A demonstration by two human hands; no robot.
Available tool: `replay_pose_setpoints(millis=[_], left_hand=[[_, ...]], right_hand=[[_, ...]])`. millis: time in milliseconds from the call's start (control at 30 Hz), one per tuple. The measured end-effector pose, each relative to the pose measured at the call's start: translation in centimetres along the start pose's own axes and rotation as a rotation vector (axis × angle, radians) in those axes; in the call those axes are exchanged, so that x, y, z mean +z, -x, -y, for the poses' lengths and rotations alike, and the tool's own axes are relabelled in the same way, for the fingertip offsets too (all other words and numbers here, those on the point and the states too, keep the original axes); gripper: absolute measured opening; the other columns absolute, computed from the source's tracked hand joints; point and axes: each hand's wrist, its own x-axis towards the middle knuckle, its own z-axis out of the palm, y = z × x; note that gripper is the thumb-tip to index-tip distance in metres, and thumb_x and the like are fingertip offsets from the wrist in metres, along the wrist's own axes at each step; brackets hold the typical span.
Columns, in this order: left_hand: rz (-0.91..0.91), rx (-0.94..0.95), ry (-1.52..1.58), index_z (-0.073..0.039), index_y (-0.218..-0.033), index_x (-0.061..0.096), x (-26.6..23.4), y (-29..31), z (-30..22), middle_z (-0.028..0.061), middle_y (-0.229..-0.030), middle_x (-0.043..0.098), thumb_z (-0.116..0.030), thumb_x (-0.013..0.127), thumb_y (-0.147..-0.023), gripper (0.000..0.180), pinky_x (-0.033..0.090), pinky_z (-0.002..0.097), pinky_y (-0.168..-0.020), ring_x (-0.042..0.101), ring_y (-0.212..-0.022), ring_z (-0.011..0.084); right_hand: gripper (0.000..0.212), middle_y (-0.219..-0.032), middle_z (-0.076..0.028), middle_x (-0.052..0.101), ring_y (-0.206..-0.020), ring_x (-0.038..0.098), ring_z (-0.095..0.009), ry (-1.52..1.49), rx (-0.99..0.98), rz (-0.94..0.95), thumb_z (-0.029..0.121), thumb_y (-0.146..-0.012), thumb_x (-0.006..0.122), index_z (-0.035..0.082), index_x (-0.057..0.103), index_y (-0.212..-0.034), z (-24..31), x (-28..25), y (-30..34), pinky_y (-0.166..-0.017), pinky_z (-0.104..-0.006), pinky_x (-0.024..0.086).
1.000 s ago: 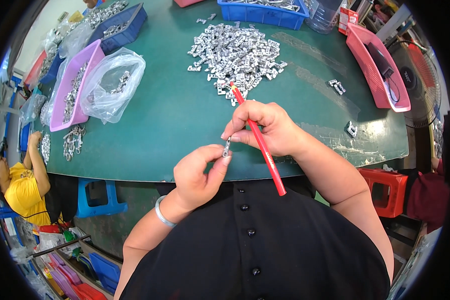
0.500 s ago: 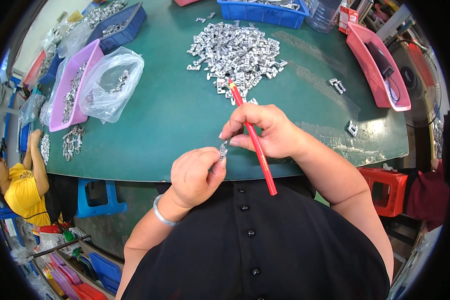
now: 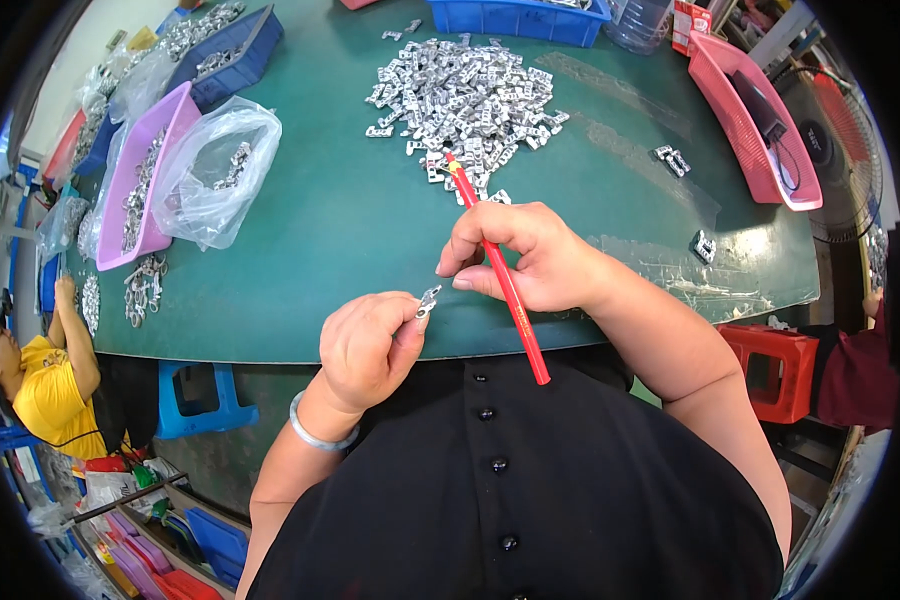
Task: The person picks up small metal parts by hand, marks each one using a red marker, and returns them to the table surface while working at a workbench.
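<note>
Our left hand (image 3: 365,345) pinches a small metal clip (image 3: 428,299) while our right hand (image 3: 530,255) grips the red pencil (image 3: 497,270); we should keep both steady.

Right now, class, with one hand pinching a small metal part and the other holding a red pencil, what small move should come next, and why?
Probably bring the right hand a touch closer so its free fingertips meet the small metal part pinched by the left hand. The two hands sit close, just above the green table edge, a small gap between them. The red pencil lies tucked along the right hand, tip pointing away.
</note>
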Motion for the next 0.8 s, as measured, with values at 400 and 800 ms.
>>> replay_pose_setpoints(millis=[400, 800], left_hand=[[0.061, 0.1, -0.071, 0.002, -0.082, 0.052, -0.59, 0.28, 0.3, 0.0133, -0.069, 0.057, 0.003, 0.063, -0.068, 0.018, 0.047, 0.0308, -0.05, 0.058, -0.057, 0.0257], [0.019, -0.116, 0.021, 0.001, -0.08, 0.054, -0.05, 0.38, -0.07, 0.0102, -0.067, 0.057, 0.004, 0.061, -0.072, 0.011, 0.044, 0.0293, -0.048, 0.055, -0.052, 0.0232]], right_hand=[[0.016, -0.081, -0.007, 0.062, -0.076, 0.062, -0.019, 0.003, 0.013, 0.055, -0.001, -0.071, 0.064, 0.002, 0.054, -0.083, 0.12, -0.23, 0.01, -0.066, -0.029, 0.049], [0.019, -0.074, -0.007, 0.06, -0.068, 0.061, -0.017, -0.035, -0.022, 0.025, -0.001, -0.07, 0.066, 0.001, 0.051, -0.081, 0.05, 0.11, -0.01, -0.062, -0.0262, 0.048]])
